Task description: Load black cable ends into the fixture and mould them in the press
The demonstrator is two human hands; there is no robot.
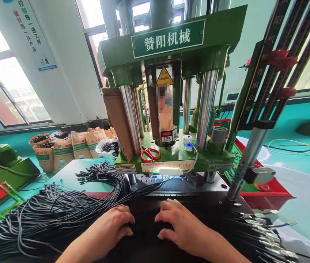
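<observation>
My left hand (115,224) is low in the middle of the view, fingers bent and thumb apart from them. Facing it across a gap is my right hand (177,223), also with curled fingers and a separate thumb. Nothing shows in either hand; the dark surface hides what lies under the fingertips. Beside my left hand spreads a large bundle of black cables (61,208), some reaching under the press. Black cables with metal connectors (271,233) lie to the right of my right hand. Ahead stands a green press (168,47) with a lit strip along its lower front.
Red-handled scissors (150,155) and a blue-and-white tape roll (189,147) lie on the press bed. A cardboard sheet (116,124) leans at its left. Filled paper sacks (63,153) stand behind left. A metal post (246,160) and red tray (270,190) are at right.
</observation>
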